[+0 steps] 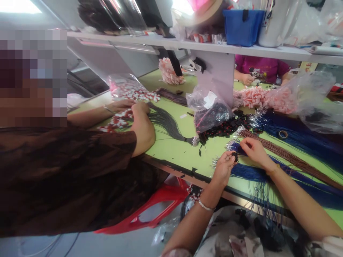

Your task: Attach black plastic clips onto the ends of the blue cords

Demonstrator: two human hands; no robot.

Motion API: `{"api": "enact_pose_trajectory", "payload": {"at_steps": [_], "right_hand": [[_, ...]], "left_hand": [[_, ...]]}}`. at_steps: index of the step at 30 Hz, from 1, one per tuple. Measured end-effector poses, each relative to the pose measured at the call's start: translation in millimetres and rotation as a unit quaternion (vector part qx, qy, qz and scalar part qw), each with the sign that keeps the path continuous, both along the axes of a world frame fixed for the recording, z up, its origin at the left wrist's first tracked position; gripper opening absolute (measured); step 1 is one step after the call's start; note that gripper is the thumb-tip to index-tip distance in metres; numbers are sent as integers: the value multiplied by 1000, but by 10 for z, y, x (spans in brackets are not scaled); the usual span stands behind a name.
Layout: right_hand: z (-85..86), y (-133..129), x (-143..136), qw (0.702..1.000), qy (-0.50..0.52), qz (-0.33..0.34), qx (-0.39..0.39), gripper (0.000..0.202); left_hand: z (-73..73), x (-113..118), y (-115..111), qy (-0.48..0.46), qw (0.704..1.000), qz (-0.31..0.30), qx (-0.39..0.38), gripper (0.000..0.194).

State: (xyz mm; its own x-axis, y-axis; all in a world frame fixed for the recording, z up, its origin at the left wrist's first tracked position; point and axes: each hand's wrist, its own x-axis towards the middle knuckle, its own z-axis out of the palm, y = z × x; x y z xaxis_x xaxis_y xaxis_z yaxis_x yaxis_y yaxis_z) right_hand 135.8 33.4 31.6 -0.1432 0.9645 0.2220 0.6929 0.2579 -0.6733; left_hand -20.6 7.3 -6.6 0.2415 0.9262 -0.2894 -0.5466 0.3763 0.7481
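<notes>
Pinching a black piece point(235, 157) between thumb and fingers, the left hand point(224, 167) holds it near blue wires point(249, 172), presumably for steadiness. The right hand point(255, 150) curls narrowly beside brown wires point(281, 150); whether it grips anything cannot be told.

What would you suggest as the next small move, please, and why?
I would probably have the right hand bring one of the silver-tipped blue wires to the small black piece, since the left hand holds that piece and the wires lie close by; whether the right hand pinches a wire is unclear.
</notes>
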Motion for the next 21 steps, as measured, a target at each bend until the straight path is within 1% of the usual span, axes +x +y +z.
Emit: {"api": "enact_pose_trajectory", "payload": {"at_steps": [1,3,5,7,9,11,14,17,19,21], "right_hand": [[-15,128,22,999,-22,-26,4,20],[-79,367,36,994,-85,-59,-23,12],[-161,540,23,989,-118,-67,-49,8],[-226,626,10,990,-109,-66,-58,8],[-255,644,17,994,-78,-61,-46,13],[-259,630,35,997,-60,-50,-22,12],[-266,616,44,995,-90,-43,-9,10],[-286,641,11,991,-112,-68,-28,5],[-271,652,-12,994,-81,-70,-22,7],[-205,625,-23,998,-10,-62,7,10]], "left_hand": [[-3,-6,3,-2,1000,-3,1,31],[-5,-18,4,-4,1000,-8,6,32],[-2,-29,-2,-8,1000,-9,6,32],[2,-37,-9,-12,1000,-11,6,31],[2,-42,-12,-14,1000,-17,7,30],[-2,-43,-10,-14,1000,-21,9,30],[-6,-43,-6,-14,1000,-19,9,31],[1,-47,-9,-15,1000,-19,7,32],[8,-54,-12,-17,1000,-20,5,32],[14,-61,-15,-17,1000,-19,4,33]]}}
